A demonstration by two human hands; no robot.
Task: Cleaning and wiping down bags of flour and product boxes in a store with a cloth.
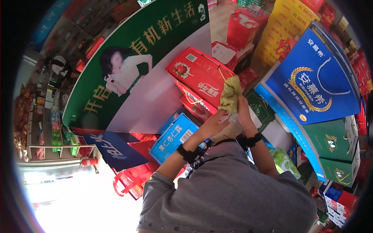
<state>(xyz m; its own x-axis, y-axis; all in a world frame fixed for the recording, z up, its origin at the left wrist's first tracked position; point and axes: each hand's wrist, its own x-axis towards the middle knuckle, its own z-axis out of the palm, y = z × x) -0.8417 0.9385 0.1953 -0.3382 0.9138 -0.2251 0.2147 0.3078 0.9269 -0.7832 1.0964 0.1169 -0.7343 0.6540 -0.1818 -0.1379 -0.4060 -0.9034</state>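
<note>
A bunched yellow-green cloth (230, 94) is in front of me, over the near right end of a red milk carton (201, 77) with a strawberry picture and a cord handle. My right hand (244, 112) grips the cloth at its lower right side. At the cloth's lower edge are the fingertips of my left hand (214, 123), thumb apart; whether they pinch it is hidden. Each wrist wears a black band. Another red carton (196, 107) is beneath the first, and a blue drink carton (174, 138) stands left of my left forearm.
A tall green display board (163, 38) curves along the left. To the right, blue gift bags (314, 78) and green cartons (329, 142) stand behind a blue-edged display panel (291, 134). Yellow boxes (276, 32) are stacked beyond. A fire extinguisher (89, 162) hangs at the lower left.
</note>
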